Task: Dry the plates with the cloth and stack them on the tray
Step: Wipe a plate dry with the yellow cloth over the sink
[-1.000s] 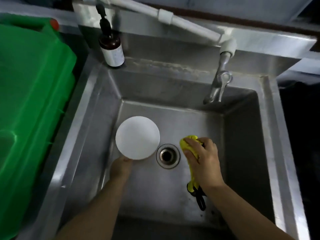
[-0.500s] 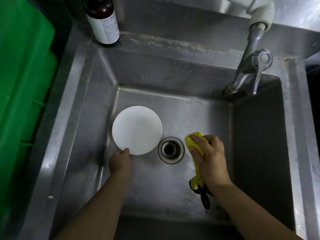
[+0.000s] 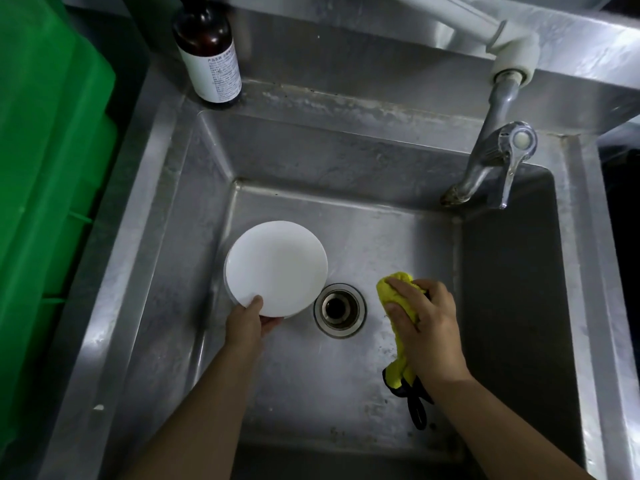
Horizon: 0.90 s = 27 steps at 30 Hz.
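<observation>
Stainless steel fills most of what's in front of me: a deep sink (image 3: 363, 140) with a scuffed floor and a round drain (image 3: 339, 310) near its middle. Both hands are down inside the basin. On the left, the left hand (image 3: 246, 323) grips the near edge of a white plate (image 3: 277, 268), thumb on top of the rim and fingers curled underneath; another white rim shows just beneath it on the left, so it looks to sit over a stack. Right of the drain, the right hand (image 3: 424, 327) is curled around a bunched yellow cloth (image 3: 398, 296), whose black-edged tail with a loop hangs out toward the near side. A metal tap (image 3: 491, 161) leans over the far right corner. A brown bottle (image 3: 209, 53) with a white label stands on the far left ledge, and a green bin (image 3: 45, 168) sits left of the sink.
</observation>
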Tool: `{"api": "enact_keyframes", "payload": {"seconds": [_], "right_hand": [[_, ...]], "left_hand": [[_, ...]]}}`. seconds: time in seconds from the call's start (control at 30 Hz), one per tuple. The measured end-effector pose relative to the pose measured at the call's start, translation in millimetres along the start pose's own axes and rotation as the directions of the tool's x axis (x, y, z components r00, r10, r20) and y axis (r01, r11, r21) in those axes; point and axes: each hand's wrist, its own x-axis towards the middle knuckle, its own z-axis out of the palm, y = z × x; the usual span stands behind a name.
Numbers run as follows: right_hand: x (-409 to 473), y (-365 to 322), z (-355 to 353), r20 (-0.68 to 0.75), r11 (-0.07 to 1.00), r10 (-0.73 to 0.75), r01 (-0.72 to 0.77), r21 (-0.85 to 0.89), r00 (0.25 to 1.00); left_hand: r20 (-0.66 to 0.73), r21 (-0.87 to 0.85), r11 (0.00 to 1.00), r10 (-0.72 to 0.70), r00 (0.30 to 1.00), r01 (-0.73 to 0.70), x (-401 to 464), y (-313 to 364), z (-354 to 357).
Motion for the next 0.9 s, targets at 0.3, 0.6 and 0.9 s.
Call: {"api": "enact_keyframes", "payload": {"seconds": [0.3, 0.6, 0.9], "right_hand": [[-7.1, -0.8, -26.6, -0.028, 1.0, -0.008, 0.008, 0.011, 1.0], [-15.6, -14.3, -89.7, -0.036, 0.991, -0.12, 0.121, 0.051, 0.992], [-34.1, -49.1, -177.9, -0.12, 0.936, -0.223, 0.247, 0.251, 0.967]], "left_hand": [[0.178, 0.103, 0.988, 0.097, 0.979, -0.116, -26.9, 9.3, -0.1], [0.163, 0.309, 0.817, 0.458, 0.874, -0.486, -148.5, 64.2, 1.3], [0.212, 0.544, 0.378, 0.802, 0.558, -0.749, -304.6, 94.2, 2.3]]}}
